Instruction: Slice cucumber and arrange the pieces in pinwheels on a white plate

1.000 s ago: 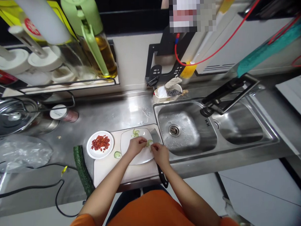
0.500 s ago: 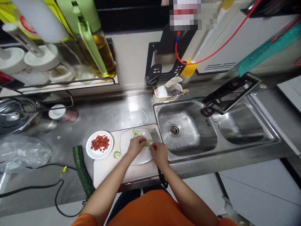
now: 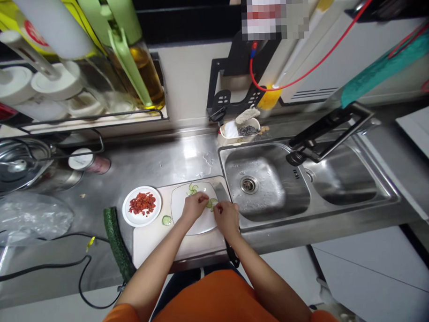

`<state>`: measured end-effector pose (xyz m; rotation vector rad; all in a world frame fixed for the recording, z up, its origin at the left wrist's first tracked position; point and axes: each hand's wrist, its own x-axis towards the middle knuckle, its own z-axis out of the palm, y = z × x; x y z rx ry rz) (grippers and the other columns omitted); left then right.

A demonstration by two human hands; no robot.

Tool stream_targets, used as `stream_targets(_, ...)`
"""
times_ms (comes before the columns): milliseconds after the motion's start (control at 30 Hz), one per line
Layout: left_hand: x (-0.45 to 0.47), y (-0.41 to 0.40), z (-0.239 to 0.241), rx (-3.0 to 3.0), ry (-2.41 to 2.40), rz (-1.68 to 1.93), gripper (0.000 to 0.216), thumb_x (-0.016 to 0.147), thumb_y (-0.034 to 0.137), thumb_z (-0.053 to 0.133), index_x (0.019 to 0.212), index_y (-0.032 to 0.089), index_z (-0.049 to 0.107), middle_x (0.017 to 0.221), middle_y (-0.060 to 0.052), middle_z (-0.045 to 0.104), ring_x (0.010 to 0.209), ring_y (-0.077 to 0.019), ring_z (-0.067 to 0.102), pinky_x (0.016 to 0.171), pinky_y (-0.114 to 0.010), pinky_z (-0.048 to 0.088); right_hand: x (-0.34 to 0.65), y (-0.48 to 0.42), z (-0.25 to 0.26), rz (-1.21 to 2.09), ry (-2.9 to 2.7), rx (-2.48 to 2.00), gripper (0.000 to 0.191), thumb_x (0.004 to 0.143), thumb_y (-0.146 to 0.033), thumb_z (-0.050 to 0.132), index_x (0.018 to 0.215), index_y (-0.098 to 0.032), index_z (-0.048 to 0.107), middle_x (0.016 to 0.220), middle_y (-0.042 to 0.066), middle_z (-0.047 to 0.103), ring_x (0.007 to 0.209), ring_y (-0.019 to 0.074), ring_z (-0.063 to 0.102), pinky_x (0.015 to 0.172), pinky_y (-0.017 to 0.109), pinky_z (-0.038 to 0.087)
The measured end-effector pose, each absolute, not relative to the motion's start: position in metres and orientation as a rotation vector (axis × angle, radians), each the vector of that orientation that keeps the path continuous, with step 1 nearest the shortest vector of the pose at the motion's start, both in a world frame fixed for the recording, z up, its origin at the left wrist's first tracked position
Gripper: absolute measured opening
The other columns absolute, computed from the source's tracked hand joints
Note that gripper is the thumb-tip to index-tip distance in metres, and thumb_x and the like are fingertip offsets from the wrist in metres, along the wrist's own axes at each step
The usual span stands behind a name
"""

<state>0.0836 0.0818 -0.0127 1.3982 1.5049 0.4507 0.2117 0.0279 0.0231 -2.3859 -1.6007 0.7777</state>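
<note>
A: Which step is in hand?

B: Laying out thin, dark-rimmed, pale-green cucumber slices [image 3: 211, 203] on the square white plate with rounded corners [image 3: 200, 223], I'd judge. Some lie between the hands, near its right side; another small cluster of green slices [image 3: 192, 188] sits by its far edge.

A: And each grip?

B: The left bare hand [image 3: 195, 206] has its fingertips drawn close together beside those slices. The right bare hand [image 3: 228, 219] curls in at the plate's right edge. Whether either pinches a slice, I can't tell.

A: What does the next move call for?

B: A light touch, probably; thin slices could slide or cling. One loose round cucumber slice [image 3: 166, 220] lies just left of the plate, on the pale rectangular cutting board [image 3: 143, 241].

A: Room to move?

B: Tight on the right: the stainless-steel sink [image 3: 269, 210] is just beside the board, and a black knife handle [image 3: 233, 255] lies near the right wrist. Leftward come a round white plate [image 3: 124, 208] of chopped red pieces [image 3: 142, 204] and a long dark-green cucumber [image 3: 115, 239]. Beyond the board, the steel counter [image 3: 172, 158] is more open.
</note>
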Motion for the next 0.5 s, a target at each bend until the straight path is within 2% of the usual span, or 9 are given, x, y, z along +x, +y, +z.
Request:
stream_targets(267,0.0846,0.0816,-0.012,1.449,1.51,0.44,0.011,0.074,0.017,0.061,0.081,0.02,0.068,0.073,0.002,0.068,0.068,-0.012,0.062,0.068,-0.023,0.046,0.2113,0.0303,0.0262,0.781,-1.616,-2.446,0.017,0.084,-0.024,0.051,0.08,-0.02,0.067,0.09,0.006,0.063,0.097,0.0222,0.046,0.066,0.027,0.03)
stream_targets(500,0.0825,0.0808,-0.0146,1.446,1.488,0.462,0.011,0.075,0.018,0.06,0.082,0.02,0.067,0.072,0.002,0.067,0.066,-0.0114,0.061,0.067,-0.022,0.045,0.2141,0.0341,0.0306,0.792,-1.636,-2.445,0.017,0.083,-0.024,0.051,0.082,-0.02,0.067,0.092,0.007,0.064,0.099,0.0229,0.045,0.068,0.028,0.03)
